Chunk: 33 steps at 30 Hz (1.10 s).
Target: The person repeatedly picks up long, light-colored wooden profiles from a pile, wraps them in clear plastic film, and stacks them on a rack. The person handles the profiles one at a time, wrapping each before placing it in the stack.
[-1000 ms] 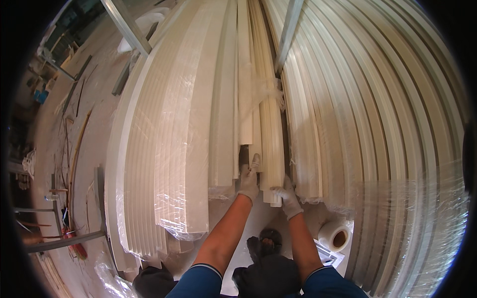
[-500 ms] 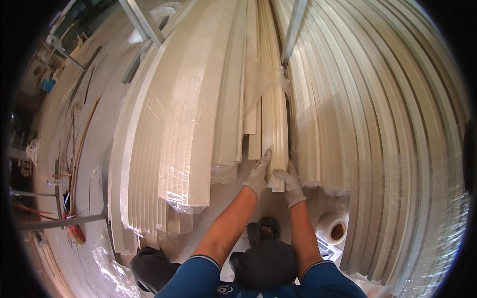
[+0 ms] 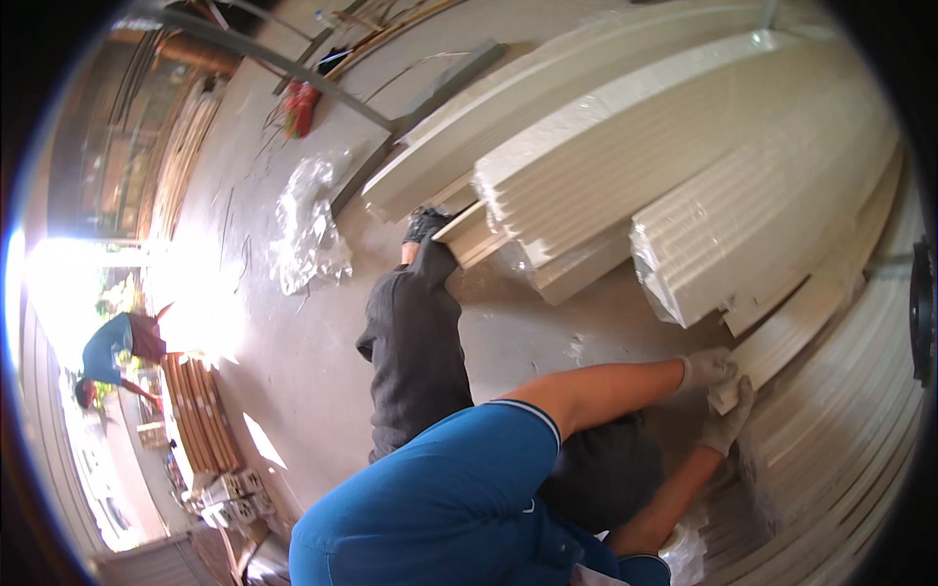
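Note:
Both my hands wear pale work gloves and are together at the near end of a narrow stack of long cream strips (image 3: 796, 327). My left hand (image 3: 705, 371) is closed at the end on its left side. On the other side my right hand (image 3: 728, 422) wraps its fingers round the same end. The strips run away to the upper right, between a plastic-wrapped bundle of cream profiles (image 3: 723, 244) and a wide row of long pale profiles (image 3: 840, 420). How many strips lie in the grip is too blurred to tell.
More wrapped profile bundles (image 3: 606, 146) lie beyond on the floor. My leg in dark trousers (image 3: 420, 332) stretches beside them. Crumpled clear film (image 3: 311, 225) and a metal bar frame (image 3: 293, 73) are farther left. A co-worker (image 3: 122, 347) bends over stacked brown boards (image 3: 200, 410).
My view has swung left and tilted, bringing the bright doorway and a co-worker into sight. My hands stay on the strips' near end, which now appears farther right.

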Motion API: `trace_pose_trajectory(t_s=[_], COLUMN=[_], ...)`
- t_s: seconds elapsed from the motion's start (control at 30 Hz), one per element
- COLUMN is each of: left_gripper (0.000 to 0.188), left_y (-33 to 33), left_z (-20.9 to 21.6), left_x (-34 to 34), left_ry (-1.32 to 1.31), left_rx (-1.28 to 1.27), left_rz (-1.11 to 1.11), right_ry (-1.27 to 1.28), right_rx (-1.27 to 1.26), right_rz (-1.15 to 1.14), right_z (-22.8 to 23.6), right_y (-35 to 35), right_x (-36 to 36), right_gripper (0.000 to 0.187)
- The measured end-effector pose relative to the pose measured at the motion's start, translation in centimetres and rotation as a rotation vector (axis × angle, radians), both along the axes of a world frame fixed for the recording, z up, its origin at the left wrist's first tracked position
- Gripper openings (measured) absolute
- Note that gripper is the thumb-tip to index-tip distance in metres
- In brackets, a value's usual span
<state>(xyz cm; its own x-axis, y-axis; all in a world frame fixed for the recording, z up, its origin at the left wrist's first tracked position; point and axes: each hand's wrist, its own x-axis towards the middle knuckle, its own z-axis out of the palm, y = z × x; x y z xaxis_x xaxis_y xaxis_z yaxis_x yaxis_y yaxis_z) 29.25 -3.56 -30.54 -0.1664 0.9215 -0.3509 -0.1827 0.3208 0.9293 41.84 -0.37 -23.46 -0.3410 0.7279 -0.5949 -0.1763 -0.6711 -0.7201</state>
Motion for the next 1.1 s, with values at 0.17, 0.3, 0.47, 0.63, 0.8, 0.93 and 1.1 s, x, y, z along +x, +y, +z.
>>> trace_pose_trajectory(t_s=[0.17,0.3,0.47,0.63,0.8,0.93,1.1], left_gripper=[0.053,0.054,0.046,0.044,0.058,0.046,0.038], left_y=[-4.5,-12.0,-23.8,-38.4,-41.5,-40.4,-38.3], left_z=[2.5,2.8,9.3,14.8,8.7,5.8,7.0], left_x=[-6.1,-14.5,-32.6,-41.6,-43.5,-44.9,-42.6], left_ry=[0.312,0.429,0.135,0.448,1.496,1.696,1.224], left_rx=[-0.06,0.274,-0.703,-0.84,-1.024,-0.738,-0.947], left_rz=[-0.517,-0.85,-1.326,-0.827,-0.289,-0.198,0.002], right_ry=[0.01,-0.089,-0.28,-0.205,-0.264,-0.305,-0.333], right_rx=[-0.093,0.013,0.171,0.104,0.101,0.08,0.053], right_rz=[-0.07,-0.003,-0.036,0.08,0.046,0.059,0.068], right_z=[0.1,0.2,1.7,1.1,-1.9,-2.4,-1.6], right_y=[0.1,0.0,-1.0,-0.6,0.1,0.5,0.4], right_x=[-0.1,-0.1,-1.3,-1.5,-0.5,-0.3,-1.0], right_gripper=[0.039,0.047,0.055,0.045,0.039,0.038,0.045])
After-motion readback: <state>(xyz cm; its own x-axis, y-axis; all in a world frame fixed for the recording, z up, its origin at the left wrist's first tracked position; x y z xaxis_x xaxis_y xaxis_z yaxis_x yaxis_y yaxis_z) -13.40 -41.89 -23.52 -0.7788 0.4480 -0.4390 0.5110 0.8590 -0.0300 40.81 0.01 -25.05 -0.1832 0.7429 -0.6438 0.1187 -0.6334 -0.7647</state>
